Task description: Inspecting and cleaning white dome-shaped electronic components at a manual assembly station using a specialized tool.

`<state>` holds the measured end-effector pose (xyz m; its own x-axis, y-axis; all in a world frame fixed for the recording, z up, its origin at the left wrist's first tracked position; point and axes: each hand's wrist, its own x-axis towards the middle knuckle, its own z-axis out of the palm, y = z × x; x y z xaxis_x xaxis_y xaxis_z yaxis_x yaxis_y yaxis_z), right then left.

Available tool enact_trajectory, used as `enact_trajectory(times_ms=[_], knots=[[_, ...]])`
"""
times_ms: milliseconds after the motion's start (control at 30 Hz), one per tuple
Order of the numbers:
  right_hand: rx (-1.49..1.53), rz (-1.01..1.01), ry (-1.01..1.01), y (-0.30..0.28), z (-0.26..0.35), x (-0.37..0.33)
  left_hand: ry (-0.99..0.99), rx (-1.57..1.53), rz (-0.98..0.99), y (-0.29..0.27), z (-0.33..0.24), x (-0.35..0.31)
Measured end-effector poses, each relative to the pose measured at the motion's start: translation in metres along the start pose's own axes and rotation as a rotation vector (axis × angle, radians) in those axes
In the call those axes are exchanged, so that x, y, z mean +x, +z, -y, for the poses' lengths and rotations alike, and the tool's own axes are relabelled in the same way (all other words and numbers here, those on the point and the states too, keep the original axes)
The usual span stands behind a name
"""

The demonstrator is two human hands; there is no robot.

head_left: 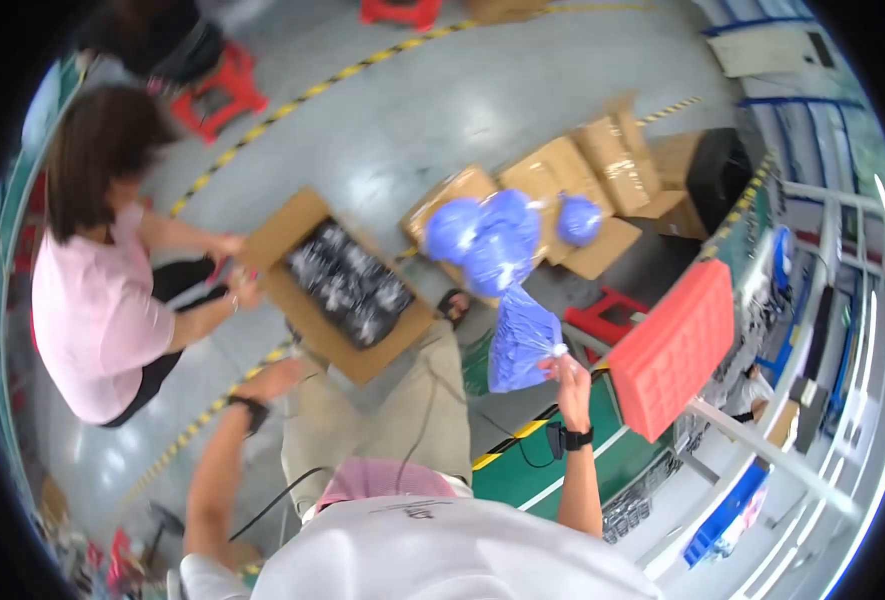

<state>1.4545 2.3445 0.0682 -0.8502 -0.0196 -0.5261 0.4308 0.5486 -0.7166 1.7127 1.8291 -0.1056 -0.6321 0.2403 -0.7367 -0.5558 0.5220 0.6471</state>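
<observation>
My right hand (568, 378), with a black band at the wrist, pinches the gathered neck of a blue plastic bag (520, 340). The bag hangs to the left of my fingers, and its contents cannot be made out. Beside my left knee is my left hand (272, 381), its fingers smeared by motion. In front of my knees an open cardboard box (362, 367) holds black items in clear wrapping (350, 284). Beyond the held bag, several more filled blue bags (482, 235) lie on cardboard boxes, with a smaller blue bag (579, 220) to their right.
A person in a pink top (102, 315) sits at the left, hands at the box's flap, holding something red-handled. Cardboard boxes (612, 160) stand ahead. A red plastic panel (674, 350) and a white-framed rack are on my right. Red stools (220, 95) stand farther off.
</observation>
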Motion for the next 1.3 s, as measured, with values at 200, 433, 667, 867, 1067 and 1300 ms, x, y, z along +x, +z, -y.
enact_trajectory(times_ms=[200, 433, 667, 867, 1067, 1300], knots=[[-0.161, 0.091, -0.218, -0.109, -0.044, 0.138, -0.234, -0.049, -0.455, -0.045, -0.096, -0.210], [0.168, -0.131, -0.237, -0.167, -0.039, 0.329, -0.265, -1.001, -0.483, 0.146, -0.217, -0.213], [-0.020, 0.479, -0.060, -0.095, -0.064, 0.256, -0.114, -0.525, -0.611, 0.266, -0.205, -0.110], [-0.470, 0.940, 0.077, -0.033, -0.154, 0.162, -0.003, -0.535, -0.655, 0.247, -0.214, -0.069], [-0.549, 0.917, 0.190, -0.014, -0.145, 0.136, -0.193, -1.226, -0.865, 0.249, -0.193, -0.099], [-0.484, 0.724, 0.405, 0.013, -0.082, 0.194, -0.337, -1.131, -0.929, 0.216, -0.153, -0.128]])
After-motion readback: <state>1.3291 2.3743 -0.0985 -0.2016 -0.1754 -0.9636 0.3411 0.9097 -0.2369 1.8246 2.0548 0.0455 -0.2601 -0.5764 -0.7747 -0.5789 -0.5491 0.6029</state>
